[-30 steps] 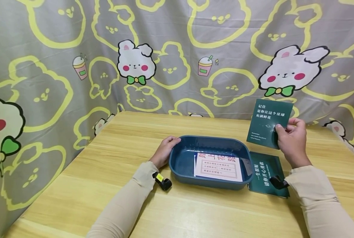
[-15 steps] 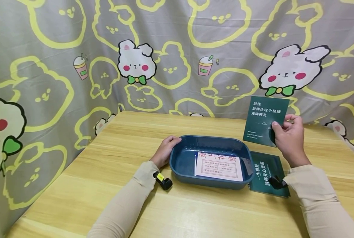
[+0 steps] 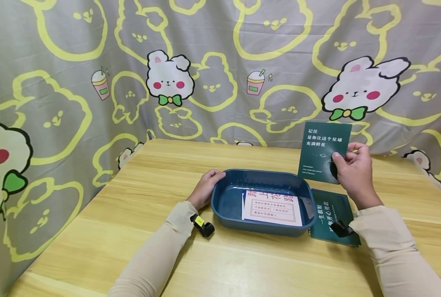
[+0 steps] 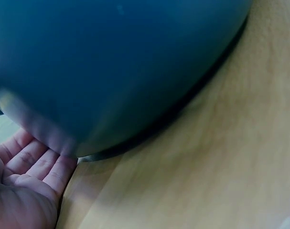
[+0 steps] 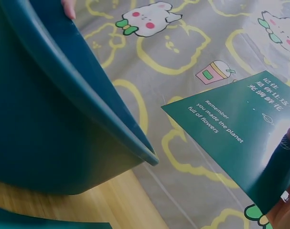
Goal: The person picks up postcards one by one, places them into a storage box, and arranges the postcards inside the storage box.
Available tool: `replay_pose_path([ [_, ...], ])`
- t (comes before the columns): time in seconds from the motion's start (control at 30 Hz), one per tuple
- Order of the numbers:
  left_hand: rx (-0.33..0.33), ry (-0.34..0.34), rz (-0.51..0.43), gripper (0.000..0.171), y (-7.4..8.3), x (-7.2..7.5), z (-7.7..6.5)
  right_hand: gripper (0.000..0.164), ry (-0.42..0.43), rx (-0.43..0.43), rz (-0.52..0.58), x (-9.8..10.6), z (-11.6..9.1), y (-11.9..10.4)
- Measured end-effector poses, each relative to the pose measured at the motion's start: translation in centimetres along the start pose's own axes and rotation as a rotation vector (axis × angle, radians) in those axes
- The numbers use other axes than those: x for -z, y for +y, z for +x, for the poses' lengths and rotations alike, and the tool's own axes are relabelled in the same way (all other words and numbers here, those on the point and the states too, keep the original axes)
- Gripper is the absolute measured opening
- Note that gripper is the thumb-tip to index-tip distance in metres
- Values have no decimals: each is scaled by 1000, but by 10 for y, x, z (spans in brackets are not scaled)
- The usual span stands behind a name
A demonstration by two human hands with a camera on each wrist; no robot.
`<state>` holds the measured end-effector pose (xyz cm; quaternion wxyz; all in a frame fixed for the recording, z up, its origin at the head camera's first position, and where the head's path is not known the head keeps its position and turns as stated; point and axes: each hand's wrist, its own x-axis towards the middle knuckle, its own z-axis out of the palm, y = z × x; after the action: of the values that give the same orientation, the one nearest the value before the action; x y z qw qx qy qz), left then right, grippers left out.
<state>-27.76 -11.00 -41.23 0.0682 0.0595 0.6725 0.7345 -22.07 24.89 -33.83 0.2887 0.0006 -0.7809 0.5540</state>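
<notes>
My right hand point(image 3: 355, 174) pinches a dark green card point(image 3: 322, 150) by its right edge, thumb on the printed face. The card is raised upright beyond the right end of a blue plastic basin point(image 3: 261, 232), white lettering towards me. At the basin's left end my left hand point(image 3: 205, 189) grips the rim, thumb on top; in the left wrist view its fingers point(image 4: 42, 164) lie against the outer wall. Inside the basin a white card point(image 3: 272, 210) with red print lies over a blue-edged one. More green cards point(image 3: 320, 235) lie stacked by the basin, partly under the right wrist's strap.
The basin stands on a wooden table point(image 3: 142, 231). Behind the table's far edge hangs a grey curtain point(image 3: 213, 45) with yellow outlines and white rabbits; it continues along the left side.
My right hand has moved left with the green card, bringing it nearer the basin's right end. The left hand and the basin have stayed in place.
</notes>
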Motion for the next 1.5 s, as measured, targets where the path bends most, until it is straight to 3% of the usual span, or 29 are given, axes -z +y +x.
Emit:
replay_pose_path([
  [0.93, 6, 6, 26, 18, 0, 1, 0, 25, -143, 111, -71, -18, -7, 1],
  [1.5, 10, 3, 26, 18, -2, 1, 0, 29, -282, 178, -50, -29, -16, -2],
])
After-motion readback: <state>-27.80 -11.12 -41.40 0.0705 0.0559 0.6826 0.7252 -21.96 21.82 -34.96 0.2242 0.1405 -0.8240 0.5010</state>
